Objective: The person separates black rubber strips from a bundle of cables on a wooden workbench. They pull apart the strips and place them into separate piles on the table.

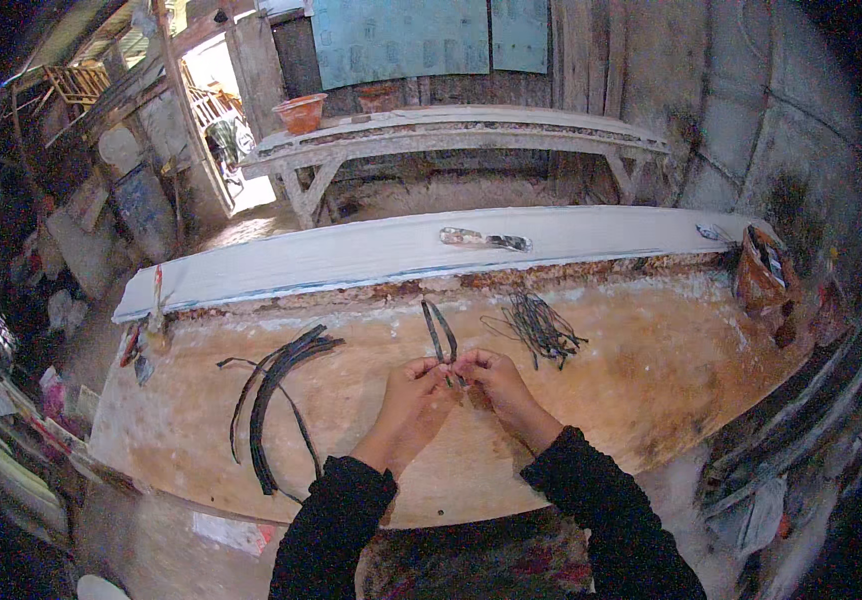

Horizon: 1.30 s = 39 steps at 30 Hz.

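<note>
Over the middle of a worn wooden tabletop (641,400), my left hand (417,393) and my right hand (497,384) meet, fingertips pinched together. Between them is a thin dark strip (441,332), two lengths of which point away from me in a narrow V. Its lower part is hidden by my fingers. To the left lies a curved bundle of black strips (269,410), with some loose ones beside it. A tangle of thin dark cords (541,328) rests right of and beyond my right hand.
Along the table's far side runs a raised white ledge (331,258) bearing a stained, elongated tool (486,240). A brush (157,310) leans at its left end; an orange-brown container (763,272) stands far right. Behind is a long bench (471,140) with an orange pot (300,114).
</note>
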Tool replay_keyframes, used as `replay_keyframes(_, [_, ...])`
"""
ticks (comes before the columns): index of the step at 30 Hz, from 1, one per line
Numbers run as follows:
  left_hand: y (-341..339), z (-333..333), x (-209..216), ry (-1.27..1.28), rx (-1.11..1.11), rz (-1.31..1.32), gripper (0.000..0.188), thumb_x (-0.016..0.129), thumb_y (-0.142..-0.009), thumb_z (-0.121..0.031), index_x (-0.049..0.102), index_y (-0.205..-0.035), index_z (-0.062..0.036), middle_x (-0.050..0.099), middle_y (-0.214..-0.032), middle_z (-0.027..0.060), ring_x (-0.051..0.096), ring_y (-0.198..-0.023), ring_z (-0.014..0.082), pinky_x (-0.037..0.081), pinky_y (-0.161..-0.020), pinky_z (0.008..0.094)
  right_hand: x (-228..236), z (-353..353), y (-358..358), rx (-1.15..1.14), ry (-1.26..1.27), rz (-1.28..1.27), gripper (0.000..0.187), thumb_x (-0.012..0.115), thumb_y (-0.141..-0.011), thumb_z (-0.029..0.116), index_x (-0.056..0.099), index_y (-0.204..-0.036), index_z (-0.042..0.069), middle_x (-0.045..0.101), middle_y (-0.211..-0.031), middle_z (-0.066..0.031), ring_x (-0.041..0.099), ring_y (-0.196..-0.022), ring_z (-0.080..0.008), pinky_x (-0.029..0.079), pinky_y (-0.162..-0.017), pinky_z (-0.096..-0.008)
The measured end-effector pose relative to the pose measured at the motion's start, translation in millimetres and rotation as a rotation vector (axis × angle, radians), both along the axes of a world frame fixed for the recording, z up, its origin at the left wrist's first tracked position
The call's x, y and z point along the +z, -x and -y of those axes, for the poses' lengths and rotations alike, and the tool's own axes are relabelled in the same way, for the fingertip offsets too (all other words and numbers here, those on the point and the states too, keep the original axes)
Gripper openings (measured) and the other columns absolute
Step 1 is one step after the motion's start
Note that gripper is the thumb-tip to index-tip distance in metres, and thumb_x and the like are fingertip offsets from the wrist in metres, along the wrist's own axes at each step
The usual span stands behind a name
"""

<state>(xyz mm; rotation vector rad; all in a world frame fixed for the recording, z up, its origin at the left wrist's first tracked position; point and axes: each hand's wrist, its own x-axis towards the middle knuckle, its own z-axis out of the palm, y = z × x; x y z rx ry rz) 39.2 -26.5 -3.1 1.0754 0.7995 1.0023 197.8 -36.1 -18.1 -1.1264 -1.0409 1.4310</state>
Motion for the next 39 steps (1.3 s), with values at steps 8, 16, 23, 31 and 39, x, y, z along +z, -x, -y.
replay_keyframes(8, [6.6, -20.1, -37.2, -0.032, 0.111, 0.007, 0.014, 0.058, -0.082, -0.009, 0.062, -0.091, -0.0001, 0.056, -0.069, -0.0005, 0.048, -0.061, 0.0066, 0.039, -0.054, 0.0213, 11.6, 2.9, 7.1, 0.054, 0.025, -0.102, 0.001, 0.058, -0.079, 0.009, 0.057, -0.079, 0.008, 0.057, -0.075, 0.0029, 0.049, -0.065, -0.0046, 0.037, -0.058, -0.0180])
replay_keyframes(16, [14.2, -14.2, -5.0, -0.228, 0.294, -0.322, 0.015, 0.060, -0.082, -0.011, 0.064, -0.091, -0.0004, 0.057, -0.070, -0.0003, 0.048, -0.062, 0.0063, 0.039, -0.055, 0.0209, 15.3, 3.5, 5.3, 0.098, -0.037, -0.368, 0.007, 0.055, -0.078, 0.007, 0.050, -0.073, 0.010, 0.062, -0.092, -0.0051, 0.055, -0.073, -0.0117, 0.042, -0.061, -0.0221])
replay_keyframes(23, [13.6, -12.5, -5.4, -0.215, 0.215, -0.305, 0.016, 0.060, -0.082, -0.011, 0.064, -0.093, -0.0005, 0.056, -0.069, -0.0025, 0.046, -0.059, 0.0042, 0.037, -0.053, 0.0183, 10.7, 1.5, 0.4, 0.122, 0.034, -0.304, 0.009, 0.059, -0.078, 0.008, 0.051, -0.075, 0.009, 0.062, -0.090, -0.0064, 0.056, -0.075, -0.0117, 0.042, -0.065, -0.0221])
replay_keyframes(31, [7.2, -5.8, -6.9, -0.225, 0.124, -0.227, 0.014, 0.058, -0.082, -0.011, 0.063, -0.091, -0.0003, 0.061, -0.075, 0.0001, 0.052, -0.065, 0.0060, 0.043, -0.057, 0.0204, 11.5, 2.5, 7.3, 0.129, 0.019, -0.249, 0.005, 0.059, -0.081, 0.008, 0.055, -0.081, 0.007, 0.062, -0.082, -0.0041, 0.057, -0.077, -0.0097, 0.043, -0.066, -0.0210])
replay_keyframes(39, [9.6, -10.8, -13.7, -0.137, 0.121, -0.181, 0.021, 0.058, -0.084, -0.013, 0.061, -0.098, 0.0009, 0.062, -0.078, 0.0021, 0.056, -0.064, 0.0070, 0.044, -0.055, 0.0197, 12.7, 3.6, 10.9, 0.076, 0.010, -0.227, 0.015, 0.059, -0.081, 0.008, 0.057, -0.095, 0.004, 0.063, -0.088, -0.0048, 0.058, -0.078, -0.0103, 0.046, -0.070, -0.0218])
